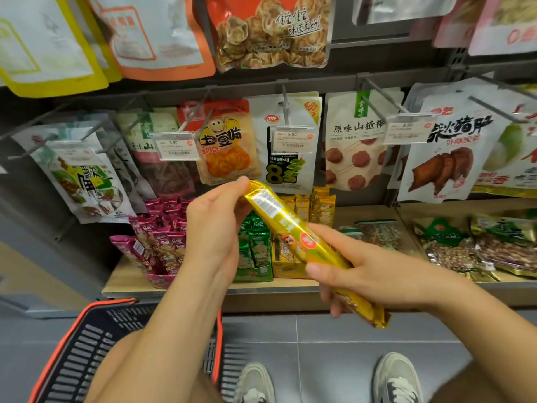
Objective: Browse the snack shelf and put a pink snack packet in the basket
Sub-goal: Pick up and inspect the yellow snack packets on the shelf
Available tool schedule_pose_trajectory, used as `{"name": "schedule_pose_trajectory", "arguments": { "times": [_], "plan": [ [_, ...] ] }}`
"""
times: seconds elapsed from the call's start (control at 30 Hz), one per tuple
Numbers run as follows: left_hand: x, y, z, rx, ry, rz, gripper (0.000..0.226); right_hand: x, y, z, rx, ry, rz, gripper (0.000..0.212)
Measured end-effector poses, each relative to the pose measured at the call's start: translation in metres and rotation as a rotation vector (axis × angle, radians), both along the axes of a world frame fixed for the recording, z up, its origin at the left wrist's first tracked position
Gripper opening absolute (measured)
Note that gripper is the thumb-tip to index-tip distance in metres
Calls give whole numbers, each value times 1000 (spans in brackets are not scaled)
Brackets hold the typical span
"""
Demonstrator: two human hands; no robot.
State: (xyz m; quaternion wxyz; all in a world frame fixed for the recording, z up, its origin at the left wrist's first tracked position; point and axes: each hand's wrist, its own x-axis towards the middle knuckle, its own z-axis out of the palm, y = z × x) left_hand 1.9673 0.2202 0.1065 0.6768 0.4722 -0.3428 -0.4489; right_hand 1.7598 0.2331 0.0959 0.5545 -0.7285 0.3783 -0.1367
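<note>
Both my hands hold one long yellow snack packet [286, 225] slantwise in front of the shelf. My left hand [215, 225] pinches its upper end and my right hand [357, 271] grips its lower half. Several pink snack packets [162, 239] stand in a display box on the wooden shelf [130, 282], just left of my left hand. The basket [87, 344], dark with an orange rim, hangs below at the lower left, partly hidden by my left forearm.
Green packets [255, 251] and yellow packets [313, 207] stand beside the pink ones. Bags of nuts [453, 245] lie on the shelf at the right. Snack bags hang from pegs [286, 106] above with price tags. My shoes [398, 379] stand on grey floor tiles.
</note>
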Motion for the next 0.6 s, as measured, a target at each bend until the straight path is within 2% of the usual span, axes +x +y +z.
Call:
{"name": "schedule_pose_trajectory", "arguments": {
  "times": [0.07, 0.13, 0.2, 0.27, 0.33, 0.47, 0.53, 0.6],
  "plan": [
    [2, -2, -1, 20, 39, 15, 25, 4, 3, -1, 87, -102, -6, 46],
    [4, -3, -1, 32, 57, -1, 12, 13, 6, -4, 62, -145, -49, 43],
    [6, -4, -3, 34, 74, -27, 16, 20, 8, -5, 25, -154, -101, 41],
    [5, -3, -5, 39, 72, -55, 6, 22, 8, -5, -47, -133, -174, 36],
    [-2, -2, -8, 55, 119, -64, 13, 23, 8, -5, -132, -92, -249, 41],
    [-18, 2, -13, 84, 171, -156, 9, 30, 9, -6, -188, -86, -356, 54],
    [-25, 5, -15, 109, 143, -236, 13, 30, 6, -8, -180, -81, -388, 58],
    [-30, 7, -15, 135, 101, -301, 21, 29, 4, -12, -90, -87, -385, 55]
  ]
}}
